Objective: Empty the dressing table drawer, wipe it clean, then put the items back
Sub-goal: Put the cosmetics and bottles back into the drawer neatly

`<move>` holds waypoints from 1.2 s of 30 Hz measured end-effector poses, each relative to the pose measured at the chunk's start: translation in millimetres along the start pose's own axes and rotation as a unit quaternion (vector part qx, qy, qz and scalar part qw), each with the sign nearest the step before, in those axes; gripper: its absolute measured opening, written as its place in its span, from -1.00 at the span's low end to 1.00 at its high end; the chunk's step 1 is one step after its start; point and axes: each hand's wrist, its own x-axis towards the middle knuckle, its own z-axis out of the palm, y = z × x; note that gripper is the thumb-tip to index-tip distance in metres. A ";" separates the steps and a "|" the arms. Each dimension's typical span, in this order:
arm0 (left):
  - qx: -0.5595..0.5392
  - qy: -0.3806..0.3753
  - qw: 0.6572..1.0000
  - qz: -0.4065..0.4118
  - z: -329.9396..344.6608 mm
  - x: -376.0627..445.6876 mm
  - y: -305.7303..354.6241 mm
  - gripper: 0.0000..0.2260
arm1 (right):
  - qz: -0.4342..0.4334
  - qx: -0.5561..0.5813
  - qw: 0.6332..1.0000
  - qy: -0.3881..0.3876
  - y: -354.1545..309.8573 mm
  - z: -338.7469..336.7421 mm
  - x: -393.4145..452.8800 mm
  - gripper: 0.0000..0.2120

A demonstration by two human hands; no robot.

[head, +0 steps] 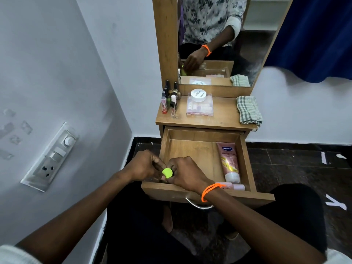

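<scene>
The wooden drawer [192,150] stands pulled out below the dressing table top [224,117]. Both hands meet at its front left corner around a small bottle with a bright green cap [167,172]. My left hand [143,165] grips it from the left and my right hand [187,173], with an orange wristband, grips it from the right; the bottle's body is hidden by fingers. A pink Vaseline tube [229,161] lies along the drawer's right side. A small pink item [235,186] lies at the front right corner.
On the table top stand several small bottles [170,100] at the left, a clear box with a white round jar [199,103] in the middle and a folded checked cloth [248,112] at the right. A mirror [219,35] rises behind. A switch panel [51,157] is on the left wall.
</scene>
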 end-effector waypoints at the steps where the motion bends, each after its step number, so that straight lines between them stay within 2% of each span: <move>1: 0.007 -0.007 1.000 0.001 -1.8 0.3 0.5 -0.73 | -0.001 0.001 1.000 -0.006 0.4 -0.1 1.1 -0.75; 5: 0.036 -0.032 0.999 -0.014 -14.5 5.4 3.6 -0.74 | -0.021 0.008 0.999 -0.040 1.8 -8.9 3.2 -0.73; 9: -0.015 0.061 0.998 -0.028 -23.7 17.8 18.1 -0.84 | -0.043 -0.004 0.996 -0.072 4.6 -37.6 7.4 -0.59; 12: -0.035 0.142 0.989 0.005 -22.2 35.4 36.5 -0.88 | -0.040 0.005 0.997 -0.064 9.1 -64.7 17.8 -0.60; 15: -0.074 0.198 0.977 0.037 -17.5 58.9 62.6 -0.94 | -0.023 0.014 1.000 -0.009 18.8 -89.8 34.9 -0.70; 19: -0.112 0.236 0.963 0.072 -10.9 97.5 104.0 -0.95 | 0.004 0.003 0.992 0.122 35.3 -119.9 61.3 -0.85; 23: -0.126 0.284 0.948 0.066 -3.5 138.8 136.0 -0.87 | 0.026 0.006 0.967 0.254 42.7 -145.3 83.9 -0.95; 26: -0.122 0.303 0.944 0.040 -0.3 168.5 149.2 -0.75 | 0.042 -0.007 0.949 0.312 51.4 -158.7 104.8 -0.94; 30: -0.116 0.318 0.941 0.008 -3.5 195.7 156.0 -0.60 | 0.052 -0.010 0.943 0.328 57.3 -169.4 132.6 -0.88; 36: -0.107 0.307 0.946 -0.011 -15.9 222.9 151.9 -0.66 | 0.076 -0.014 0.950 0.301 56.0 -178.5 162.4 -0.87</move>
